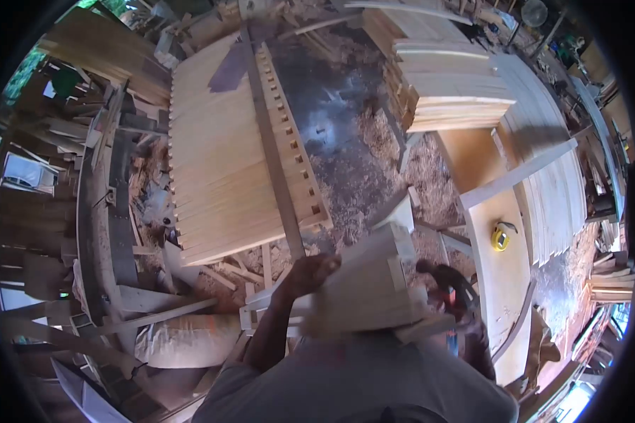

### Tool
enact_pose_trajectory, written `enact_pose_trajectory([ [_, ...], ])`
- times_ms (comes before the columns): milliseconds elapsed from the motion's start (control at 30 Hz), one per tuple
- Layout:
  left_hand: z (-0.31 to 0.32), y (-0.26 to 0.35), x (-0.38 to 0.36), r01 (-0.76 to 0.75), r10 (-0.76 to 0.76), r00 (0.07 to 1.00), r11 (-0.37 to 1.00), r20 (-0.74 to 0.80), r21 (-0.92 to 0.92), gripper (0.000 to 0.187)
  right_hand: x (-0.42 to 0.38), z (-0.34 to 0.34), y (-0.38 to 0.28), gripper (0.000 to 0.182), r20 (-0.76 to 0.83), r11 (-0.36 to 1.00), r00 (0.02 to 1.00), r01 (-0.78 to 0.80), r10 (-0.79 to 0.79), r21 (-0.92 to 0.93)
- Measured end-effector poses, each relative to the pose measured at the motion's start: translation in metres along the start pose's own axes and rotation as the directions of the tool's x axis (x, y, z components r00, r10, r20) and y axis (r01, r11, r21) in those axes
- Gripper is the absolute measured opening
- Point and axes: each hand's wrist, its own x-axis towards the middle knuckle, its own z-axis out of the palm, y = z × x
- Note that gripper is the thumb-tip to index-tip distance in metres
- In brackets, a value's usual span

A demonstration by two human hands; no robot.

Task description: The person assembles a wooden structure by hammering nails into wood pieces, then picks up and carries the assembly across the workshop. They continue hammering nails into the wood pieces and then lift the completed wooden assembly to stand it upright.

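Observation:
My left hand [312,276] is closed around the near end of a long brown wooden strip [269,144]. The strip slants across a pale jointed panel [215,162], which has a row of notches along its right edge. In front of my body is a slightly blurred pale wooden piece [367,278], between my two hands. At its right side my right hand [469,324], dark and partly blurred, is closed on what looks like a hammer [457,282] with a dark head. Its fingers are hard to make out.
A yellow tape measure [501,237] lies on a long board [497,296] at right. Beyond it are stacked boards [458,92] and more planks [550,176]. Shavings and offcuts litter the floor. A wrapped bundle [187,341] lies at lower left, beside a long beam [95,190].

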Motion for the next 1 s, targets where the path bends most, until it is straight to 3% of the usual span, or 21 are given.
enact_pose_trajectory([
  [67,-0.011,-0.012,0.012,-0.068,0.065,0.996,0.997,-0.063,-0.043,0.051,0.037,-0.014,-0.009,0.07,0.074,0.973,0.989,-0.141,0.129,0.184],
  [100,-0.02,-0.017,0.018,-0.008,0.004,0.999,0.996,-0.038,-0.087,0.054,0.049,-0.021,-0.007,0.07,0.061,0.965,0.984,-0.179,0.17,0.192],
  [167,-0.023,-0.025,0.033,-0.011,0.002,0.978,0.999,-0.21,-0.042,0.062,0.081,-0.039,0.002,0.072,0.172,0.93,0.924,-0.359,0.341,0.082],
  [200,-0.025,-0.024,0.04,-0.026,0.009,0.949,0.998,-0.315,-0.05,0.065,0.1,-0.048,0.011,0.071,0.174,0.965,0.95,-0.246,0.259,-0.09],
  [233,-0.032,-0.026,0.047,-0.016,-0.001,0.951,0.998,-0.31,-0.053,0.065,0.118,-0.056,0.02,0.07,0.195,0.96,0.966,-0.116,0.169,-0.257],
  [267,-0.042,-0.028,0.055,0.072,-0.102,0.947,0.992,-0.306,-0.107,0.066,0.135,-0.064,0.029,0.07,0.194,0.961,0.966,-0.119,0.17,-0.248],
  [300,-0.053,-0.029,0.064,0.158,-0.199,0.933,0.975,-0.299,-0.158,0.067,0.154,-0.072,0.038,0.07,0.185,0.956,0.948,-0.223,0.258,-0.193],
  [367,-0.068,-0.042,0.083,0.21,-0.254,0.904,0.965,-0.343,-0.159,0.066,0.198,-0.088,0.046,0.066,0.15,0.922,0.916,-0.347,0.372,-0.172],
  [400,-0.075,-0.051,0.094,0.255,-0.301,0.874,0.952,-0.38,-0.168,0.065,0.226,-0.091,0.059,0.065,0.086,0.943,0.96,-0.277,0.265,0.185],
  [433,-0.08,-0.06,0.108,0.173,-0.238,0.858,0.968,-0.456,-0.18,0.064,0.258,-0.099,0.057,0.065,0.049,0.935,0.966,-0.257,0.253,0.243],
  [467,-0.087,-0.071,0.12,0.186,-0.242,0.86,0.968,-0.45,-0.166,0.064,0.285,-0.109,0.054,0.065,0.01,0.923,0.97,-0.236,0.245,0.302],
  [500,-0.094,-0.081,0.13,0.22,-0.316,0.832,0.943,-0.457,-0.25,0.064,0.293,-0.123,0.062,0.068,0.006,0.843,0.942,-0.302,0.334,0.444],
  [533,-0.108,-0.079,0.147,0.25,-0.386,0.801,0.91,-0.457,-0.331,0.064,0.317,-0.134,0.052,0.06,-0.014,0.795,0.914,-0.346,0.406,0.498],
  [600,-0.126,-0.069,0.173,0.224,-0.38,0.739,0.918,-0.556,-0.328,0.066,0.341,-0.164,0.047,0.05,-0.017,0.743,0.852,-0.446,0.523,0.498],
  [667,-0.141,-0.055,0.205,0.226,-0.396,0.653,0.915,-0.645,-0.334,0.069,0.382,-0.187,0.034,0.048,-0.011,0.71,0.873,-0.39,0.488,0.586],
  [733,-0.175,-0.037,0.237,0.18,-0.348,0.787,0.919,-0.51,-0.35,0.069,0.397,-0.215,0.042,0.058,-0.117,0.82,0.893,-0.339,0.435,0.461],
  [800,-0.186,-0.105,0.248,0.239,-0.317,0.799,0.947,-0.51,-0.214,0.071,0.417,-0.238,0.046,0.058,-0.24,0.864,0.856,-0.367,0.459,0.345],
  [900,-0.217,-0.013,0.303,0.112,-0.173,0.859,0.982,-0.481,-0.153,0.072,0.436,-0.258,0.06,0.059,-0.34,0.878,0.817,-0.38,0.466,0.292],
  [1000,-0.254,-0.011,0.318,0.209,-0.205,0.917,0.978,-0.342,-0.023,0.067,0.441,-0.27,0.064,0.06,-0.35,0.863,0.797,-0.392,0.492,0.318],
])
